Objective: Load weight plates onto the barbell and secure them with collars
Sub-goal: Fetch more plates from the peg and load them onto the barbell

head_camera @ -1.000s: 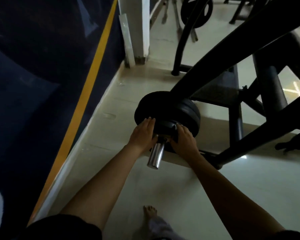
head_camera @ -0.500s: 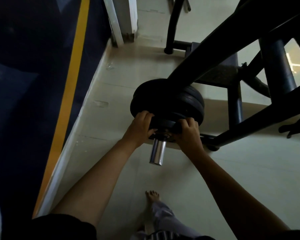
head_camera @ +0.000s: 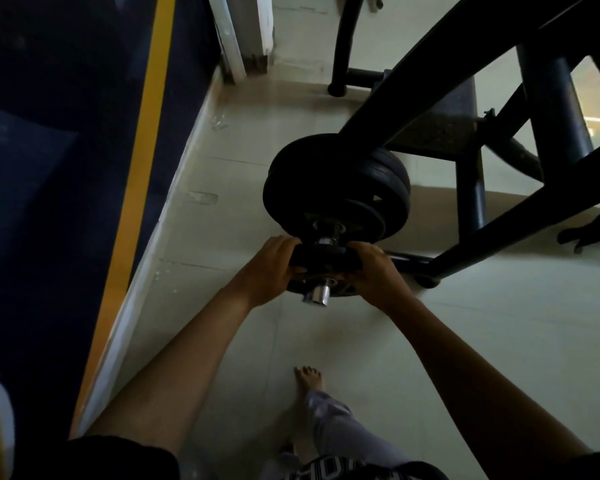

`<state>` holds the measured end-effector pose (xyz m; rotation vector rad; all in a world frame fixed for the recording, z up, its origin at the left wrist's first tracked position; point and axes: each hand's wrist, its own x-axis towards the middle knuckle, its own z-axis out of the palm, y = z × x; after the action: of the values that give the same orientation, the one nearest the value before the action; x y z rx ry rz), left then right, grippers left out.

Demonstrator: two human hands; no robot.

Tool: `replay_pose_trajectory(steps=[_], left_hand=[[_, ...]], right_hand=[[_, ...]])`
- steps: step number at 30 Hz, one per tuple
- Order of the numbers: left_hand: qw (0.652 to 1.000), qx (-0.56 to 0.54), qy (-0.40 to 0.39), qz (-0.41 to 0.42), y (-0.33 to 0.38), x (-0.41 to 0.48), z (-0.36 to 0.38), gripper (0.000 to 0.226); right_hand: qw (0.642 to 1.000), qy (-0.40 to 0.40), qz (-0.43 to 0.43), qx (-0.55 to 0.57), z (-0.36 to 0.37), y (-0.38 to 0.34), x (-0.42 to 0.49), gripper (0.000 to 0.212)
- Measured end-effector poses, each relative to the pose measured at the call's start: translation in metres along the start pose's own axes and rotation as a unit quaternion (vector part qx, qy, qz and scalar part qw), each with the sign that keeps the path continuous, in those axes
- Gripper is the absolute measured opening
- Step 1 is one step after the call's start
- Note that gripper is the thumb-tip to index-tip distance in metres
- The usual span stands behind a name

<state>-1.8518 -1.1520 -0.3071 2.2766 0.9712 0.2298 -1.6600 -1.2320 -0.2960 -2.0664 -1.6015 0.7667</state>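
The barbell's chrome sleeve end [head_camera: 317,293] points toward me at centre. Several large black weight plates [head_camera: 326,188] sit stacked further up the sleeve. A smaller black plate [head_camera: 326,260] rides near the sleeve's tip, a short gap of bare metal separating it from the big plates. My left hand [head_camera: 271,268] grips the small plate's left edge. On its right edge is my right hand [head_camera: 373,271]. No collar can be seen.
A black rack frame [head_camera: 471,81] slants over the plates, its foot [head_camera: 426,271] on the pale tile floor just right of my hands. A navy wall with a yellow stripe [head_camera: 136,188] runs along the left. My bare foot [head_camera: 309,379] stands below the sleeve.
The small plate has slid outward along the sleeve, away from the large plates and toward the tip. Both hands came with it, and less chrome now sticks out.
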Motion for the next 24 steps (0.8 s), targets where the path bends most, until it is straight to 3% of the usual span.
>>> replay_pose_trajectory(steps=[4,9,14,24], left_hand=[[0.999,-0.028,-0.005,-0.038,0.009,-0.042,0.006,0.035],[0.997,-0.059,0.033,-0.03,0.04,-0.103,0.012,0.039],[0.995,-0.059,0.057,0.057,0.108,-0.148,0.0,0.061],[0.97,-0.085,0.104,0.205,0.295,-0.173,-0.011,0.05]], right_hand=[[1.0,-0.003,-0.02,-0.003,0.016,-0.013,-0.041,0.038],[1.0,0.007,-0.015,0.0,0.014,-0.03,-0.106,0.048],[0.995,0.088,0.001,0.049,-0.021,-0.049,-0.192,0.055],[0.942,0.316,-0.01,0.11,-0.153,-0.049,-0.351,0.052]])
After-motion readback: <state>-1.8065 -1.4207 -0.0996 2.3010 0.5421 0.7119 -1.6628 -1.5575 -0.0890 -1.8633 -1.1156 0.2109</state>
